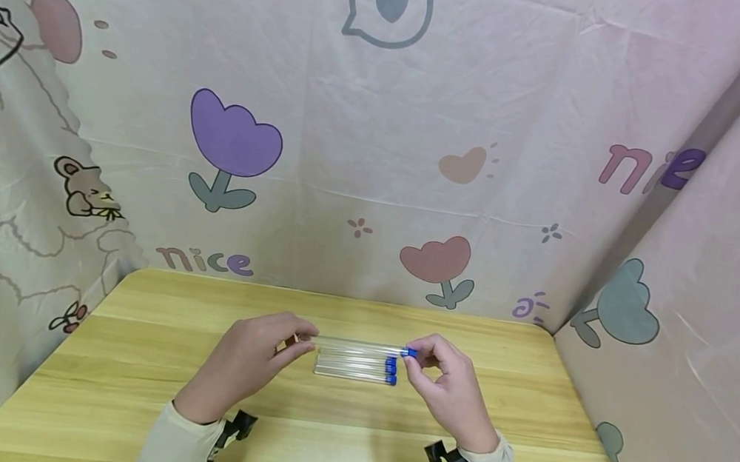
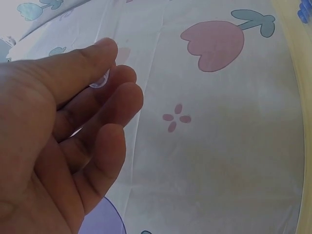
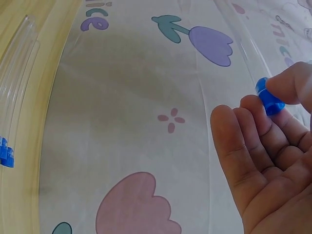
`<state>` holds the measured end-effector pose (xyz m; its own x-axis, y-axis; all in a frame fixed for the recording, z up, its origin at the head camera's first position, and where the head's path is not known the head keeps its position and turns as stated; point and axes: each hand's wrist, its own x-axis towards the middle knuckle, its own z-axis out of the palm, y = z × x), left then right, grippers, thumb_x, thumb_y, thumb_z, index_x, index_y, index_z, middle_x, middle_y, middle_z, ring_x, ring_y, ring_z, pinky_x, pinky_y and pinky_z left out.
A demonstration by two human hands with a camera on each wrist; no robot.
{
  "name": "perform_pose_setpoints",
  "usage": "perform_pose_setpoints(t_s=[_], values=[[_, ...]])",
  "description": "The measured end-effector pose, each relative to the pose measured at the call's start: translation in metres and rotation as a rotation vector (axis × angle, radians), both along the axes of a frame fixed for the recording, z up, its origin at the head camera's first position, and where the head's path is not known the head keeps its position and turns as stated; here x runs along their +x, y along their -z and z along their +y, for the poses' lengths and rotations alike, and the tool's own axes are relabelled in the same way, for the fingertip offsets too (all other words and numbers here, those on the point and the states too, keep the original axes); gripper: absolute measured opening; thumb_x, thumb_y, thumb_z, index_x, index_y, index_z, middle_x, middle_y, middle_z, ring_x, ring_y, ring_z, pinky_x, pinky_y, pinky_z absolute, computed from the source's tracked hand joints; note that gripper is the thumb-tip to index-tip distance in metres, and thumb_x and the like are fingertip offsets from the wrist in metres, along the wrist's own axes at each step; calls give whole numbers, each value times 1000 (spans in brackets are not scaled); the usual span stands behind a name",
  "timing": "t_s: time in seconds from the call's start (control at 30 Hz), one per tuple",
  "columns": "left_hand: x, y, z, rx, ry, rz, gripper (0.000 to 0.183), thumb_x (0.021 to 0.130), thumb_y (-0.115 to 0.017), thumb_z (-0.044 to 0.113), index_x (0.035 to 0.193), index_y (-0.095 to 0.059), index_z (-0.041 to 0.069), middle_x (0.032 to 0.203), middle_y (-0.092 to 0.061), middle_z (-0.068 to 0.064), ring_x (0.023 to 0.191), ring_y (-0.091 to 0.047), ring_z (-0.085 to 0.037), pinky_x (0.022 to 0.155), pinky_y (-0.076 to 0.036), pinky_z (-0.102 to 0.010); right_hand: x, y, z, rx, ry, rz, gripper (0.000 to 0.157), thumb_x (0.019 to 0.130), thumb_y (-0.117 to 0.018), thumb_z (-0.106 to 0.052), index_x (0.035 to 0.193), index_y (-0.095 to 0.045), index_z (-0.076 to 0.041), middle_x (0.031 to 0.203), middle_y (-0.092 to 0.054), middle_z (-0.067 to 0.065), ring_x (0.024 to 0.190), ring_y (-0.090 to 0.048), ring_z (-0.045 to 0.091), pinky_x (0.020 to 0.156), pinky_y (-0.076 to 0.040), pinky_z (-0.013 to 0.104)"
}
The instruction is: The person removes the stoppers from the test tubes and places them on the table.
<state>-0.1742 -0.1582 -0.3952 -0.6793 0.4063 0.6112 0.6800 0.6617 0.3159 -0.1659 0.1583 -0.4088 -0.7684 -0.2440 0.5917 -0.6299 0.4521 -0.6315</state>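
A clear test tube (image 1: 359, 345) with a blue cap (image 3: 269, 100) is held level between both hands, above the table. My left hand (image 1: 256, 358) pinches its clear left end between thumb and fingers; only a glint of that end (image 2: 100, 81) shows in the left wrist view. At the other end, the thumb and fingers of my right hand (image 1: 451, 388) pinch the blue cap. Just below the held tube in the head view, several similar capped tubes (image 1: 351, 370) lie side by side on the table, their blue caps all toward the right.
The wooden table (image 1: 322, 449) runs back to a printed cloth (image 1: 351, 147) hanging behind it. More of this cloth closes in the left and right sides. A black wrist mount sits at each sleeve cuff.
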Motion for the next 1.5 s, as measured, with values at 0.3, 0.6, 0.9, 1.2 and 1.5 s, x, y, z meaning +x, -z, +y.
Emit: perform_pose_setpoints(t_s=[0.3, 0.6, 0.9, 1.2, 1.5], values=[[1, -1, -2, -2, 3, -51, 14, 91, -80, 23, 103, -75, 23, 96, -73, 16, 71, -54, 6, 63, -50, -18, 1, 0, 3, 31, -20, 28, 28, 89, -74, 6, 102, -68, -19, 92, -66, -12, 78, -60, 8, 69, -55, 28], [1, -1, -6, -6, -4, -102, 14, 89, -82, 23, 102, -76, 23, 96, -71, 20, 71, -53, 5, 62, -49, -20, 2, -1, 4, 64, -110, 15, 28, 93, -71, 4, 105, -68, -20, 90, -67, -5, 78, -59, 7, 68, -55, 27], [-1, 2, -6, -21, -3, -122, 15, 90, -81, 22, 103, -75, 25, 98, -71, 19, 75, -56, 6, 66, -52, -21, 0, -1, 6, 129, -122, 4, 26, 95, -70, 1, 107, -68, -22, 89, -65, -12, 79, -58, 5, 71, -55, 26], [0, -1, -6, -36, -15, -149, 13, 90, -81, 23, 102, -76, 25, 97, -72, 19, 75, -57, 6, 67, -53, -22, 0, 1, 8, 105, -123, -17, 24, 95, -72, -1, 103, -68, -23, 86, -63, -15, 78, -60, 6, 69, -55, 26], [2, -2, -6, -55, -29, -186, 12, 91, -81, 25, 102, -76, 26, 97, -71, 20, 76, -57, 6, 68, -53, -23, 0, 2, 6, 68, -137, -31, 26, 92, -72, 4, 100, -67, -20, 86, -66, -11, 77, -61, 7, 68, -56, 25]])
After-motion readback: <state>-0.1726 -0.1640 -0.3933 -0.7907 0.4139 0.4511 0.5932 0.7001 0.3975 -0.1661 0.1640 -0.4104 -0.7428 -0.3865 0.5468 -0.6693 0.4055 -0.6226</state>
